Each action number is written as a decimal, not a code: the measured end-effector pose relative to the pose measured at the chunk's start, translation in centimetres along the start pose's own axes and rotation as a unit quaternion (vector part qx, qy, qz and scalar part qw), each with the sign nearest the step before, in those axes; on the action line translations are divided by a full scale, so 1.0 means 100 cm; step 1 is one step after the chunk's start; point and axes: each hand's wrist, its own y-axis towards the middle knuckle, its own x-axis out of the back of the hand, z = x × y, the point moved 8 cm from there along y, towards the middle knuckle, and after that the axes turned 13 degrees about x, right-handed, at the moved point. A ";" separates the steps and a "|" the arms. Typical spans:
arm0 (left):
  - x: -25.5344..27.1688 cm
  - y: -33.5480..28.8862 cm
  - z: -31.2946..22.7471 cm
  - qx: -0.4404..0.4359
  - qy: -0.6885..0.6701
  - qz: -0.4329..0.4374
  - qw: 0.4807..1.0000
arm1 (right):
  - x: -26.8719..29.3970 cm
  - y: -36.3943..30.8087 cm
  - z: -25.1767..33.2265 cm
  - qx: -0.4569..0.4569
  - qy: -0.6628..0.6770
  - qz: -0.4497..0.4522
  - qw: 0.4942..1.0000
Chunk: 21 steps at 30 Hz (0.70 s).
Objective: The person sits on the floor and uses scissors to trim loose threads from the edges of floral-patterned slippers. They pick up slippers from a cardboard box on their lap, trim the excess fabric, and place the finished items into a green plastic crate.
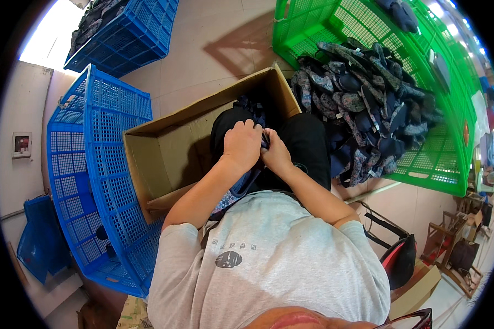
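Note:
My left hand point(242, 143) is above my lap, its fingers curled and closed on a dark navy cloth item point(265, 140). Close beside it, my right hand point(277, 153) pinches the same item from the right. Most of the cloth is hidden by my hands and forearms. A blue floral-patterned fabric part point(231, 198) shows below my left forearm, against my shirt; I cannot tell whether it belongs to the held piece. Just beyond my knees, more dark cloth point(251, 105) lies at the right end of an open cardboard box point(167, 159).
A green plastic crate point(442, 183) at the right holds a heap of patterned navy cloth items point(362, 98) with small white labels. Blue crates point(118, 148) stand on the left, another blue crate point(142, 41) farther back. A black-and-red bag point(399, 260) sits at my right.

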 end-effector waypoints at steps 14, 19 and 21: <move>-0.028 -0.002 0.013 -0.002 -0.052 -0.056 0.997 | -0.001 0.019 -0.022 0.064 -0.022 0.020 0.997; 0.015 -0.021 0.005 -0.017 -0.103 -0.059 0.993 | 0.034 0.008 0.032 0.155 0.093 0.068 0.981; 0.033 -0.024 -0.001 -0.036 -0.120 -0.069 0.990 | 0.043 0.006 0.041 0.167 0.127 0.097 0.973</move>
